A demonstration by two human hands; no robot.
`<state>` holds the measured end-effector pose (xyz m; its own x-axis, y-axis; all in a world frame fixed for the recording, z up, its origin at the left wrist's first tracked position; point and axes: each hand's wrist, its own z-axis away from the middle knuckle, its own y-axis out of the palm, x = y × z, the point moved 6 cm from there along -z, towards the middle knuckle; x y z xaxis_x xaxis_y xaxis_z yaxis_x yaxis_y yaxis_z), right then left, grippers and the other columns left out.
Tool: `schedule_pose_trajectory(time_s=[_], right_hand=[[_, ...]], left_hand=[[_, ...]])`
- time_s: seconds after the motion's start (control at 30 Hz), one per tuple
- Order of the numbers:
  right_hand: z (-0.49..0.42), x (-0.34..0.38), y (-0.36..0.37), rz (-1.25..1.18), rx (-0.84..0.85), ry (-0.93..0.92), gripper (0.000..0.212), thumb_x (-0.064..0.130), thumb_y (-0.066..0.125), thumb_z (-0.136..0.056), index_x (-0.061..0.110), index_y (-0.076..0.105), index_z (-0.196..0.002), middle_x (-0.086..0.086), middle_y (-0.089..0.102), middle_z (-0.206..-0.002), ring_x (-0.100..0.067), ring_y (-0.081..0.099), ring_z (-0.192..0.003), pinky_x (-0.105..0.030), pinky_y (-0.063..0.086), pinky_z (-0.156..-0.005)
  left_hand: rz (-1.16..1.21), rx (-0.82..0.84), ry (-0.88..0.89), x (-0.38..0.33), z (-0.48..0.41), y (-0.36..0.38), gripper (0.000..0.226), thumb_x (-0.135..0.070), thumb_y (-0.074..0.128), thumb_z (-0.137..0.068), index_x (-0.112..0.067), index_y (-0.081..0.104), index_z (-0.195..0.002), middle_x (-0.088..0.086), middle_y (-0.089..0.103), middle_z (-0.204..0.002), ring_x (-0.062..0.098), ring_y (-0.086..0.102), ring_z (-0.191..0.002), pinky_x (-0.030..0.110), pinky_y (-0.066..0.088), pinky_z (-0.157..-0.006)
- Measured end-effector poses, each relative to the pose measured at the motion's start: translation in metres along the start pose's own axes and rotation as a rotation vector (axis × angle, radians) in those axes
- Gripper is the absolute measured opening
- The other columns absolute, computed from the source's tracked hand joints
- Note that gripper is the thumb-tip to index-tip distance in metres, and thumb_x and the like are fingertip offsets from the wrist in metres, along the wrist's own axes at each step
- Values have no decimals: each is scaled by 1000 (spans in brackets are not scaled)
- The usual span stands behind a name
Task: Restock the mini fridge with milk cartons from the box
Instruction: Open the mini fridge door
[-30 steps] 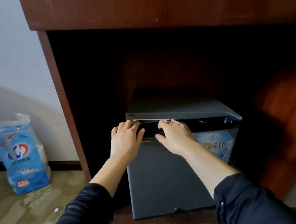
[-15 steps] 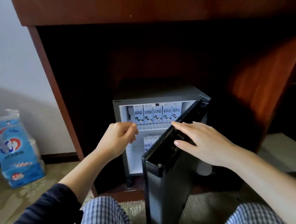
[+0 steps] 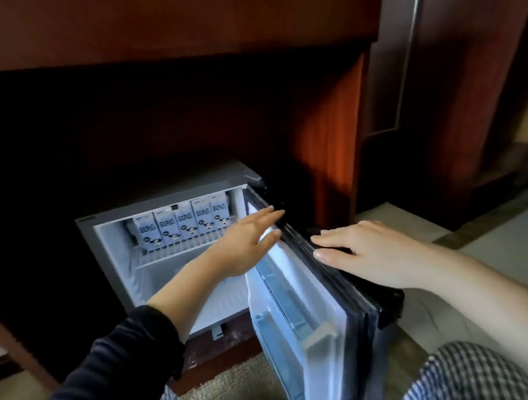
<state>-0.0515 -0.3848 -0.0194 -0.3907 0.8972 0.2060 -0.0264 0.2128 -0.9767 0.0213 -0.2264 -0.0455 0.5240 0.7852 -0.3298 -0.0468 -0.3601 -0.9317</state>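
Observation:
The grey mini fridge (image 3: 106,251) sits in a dark wooden cabinet recess, its door (image 3: 317,304) swung wide to the right. Several blue-and-white milk cartons (image 3: 181,224) stand in a row at the back of the upper wire shelf. My left hand (image 3: 246,242) reaches across the fridge opening with fingers spread, its fingertips at the door's inner top edge, holding nothing. My right hand (image 3: 369,252) lies flat on the door's black top edge, fingers apart. No box is in view.
The cabinet's red-brown side panel (image 3: 333,153) stands just right of the fridge. Pale floor (image 3: 488,249) lies beyond the door. My checked trouser knees (image 3: 467,375) are at the bottom, over a woven rug (image 3: 233,388).
The fridge door went from shut to fully open, swinging right. My right hand rode along on its top edge; my left hand uncurled and reached to the door. The view swung right.

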Motion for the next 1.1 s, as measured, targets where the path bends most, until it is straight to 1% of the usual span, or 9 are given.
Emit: schedule_pose_trajectory(time_s=[0.1, 0.2, 0.27, 0.4, 0.47, 0.53, 0.7, 0.87, 1.1], right_hand=[[6, -29, -2, 11, 25, 93, 51, 51, 39, -95, 29, 44, -140, 5, 39, -150, -11, 29, -141, -24, 23, -109], [1, -58, 0, 51, -4, 181, 46, 56, 40, -87, 24, 57, -115, -3, 60, -119, -24, 49, -124, -40, 41, -100], [-5, -80, 1, 83, -35, 242, 46, 56, 40, -84, 23, 54, -112, -5, 59, -110, -29, 54, -116, -44, 46, -92], [-18, -104, -1, 219, -104, 265, 53, 43, 43, -94, 15, 39, -139, -6, 49, -138, -26, 42, -129, -39, 39, -103], [-23, -114, 4, 282, -137, 276, 61, 41, 38, -98, 15, 18, -150, -3, 32, -151, -23, 28, -139, -36, 27, -112], [-30, -128, 10, 287, -181, 325, 63, 40, 34, -99, 21, 6, -152, -2, 18, -157, -22, 17, -144, -37, 14, -116], [-62, -154, 10, 305, -265, 428, 61, 42, 31, -99, 18, 10, -152, -4, 13, -159, -22, 11, -147, -41, 3, -118], [-102, -174, 5, 389, -260, 473, 67, 49, 31, -98, 11, 13, -151, -6, 17, -158, -25, 15, -145, -43, 6, -118], [-148, -199, 5, 355, -252, 500, 73, 50, 38, -95, 7, 15, -149, -10, 22, -156, -30, 15, -145, -42, 14, -116]], left_hand=[[-74, 25, 81, -24, -31, 13, 48, -36, 29, -101, -32, 21, -149, -3, 11, -159, 13, 9, -147, 31, 9, -117], [-160, 29, 107, -39, -59, 26, 50, -36, 29, -101, -29, 18, -150, 1, 13, -159, 14, 7, -148, 32, 9, -117], [-209, 15, 100, -44, -75, 35, 52, -38, 27, -101, -29, 14, -150, 1, 11, -160, 13, 5, -148, 35, 8, -117], [-307, 9, 90, -50, -101, 47, 55, -41, 24, -100, -29, 7, -151, -3, 6, -160, 12, 1, -148, 38, 5, -118], [-326, 8, 38, -46, -113, 49, 57, -45, 24, -99, -31, 4, -151, -4, 4, -160, 14, -1, -148, 40, 4, -118], [-367, 8, -19, -38, -124, 50, 61, -50, 25, -97, -34, 0, -150, -2, 3, -160, 18, -2, -148, 42, 6, -117], [-401, 7, -80, -25, -145, 55, 66, -53, 26, -96, -34, -9, -149, 0, -4, -160, 18, -9, -148, 47, 1, -117], [-496, -51, -120, -20, -159, 61, 71, -54, 23, -96, -26, -16, -148, 0, -11, -160, 15, -13, -147, 47, -7, -117], [-534, -95, -126, -11, -178, 63, 65, -39, 21, -101, -18, -18, -148, -4, -14, -159, 12, -13, -147, 47, -3, -117]])
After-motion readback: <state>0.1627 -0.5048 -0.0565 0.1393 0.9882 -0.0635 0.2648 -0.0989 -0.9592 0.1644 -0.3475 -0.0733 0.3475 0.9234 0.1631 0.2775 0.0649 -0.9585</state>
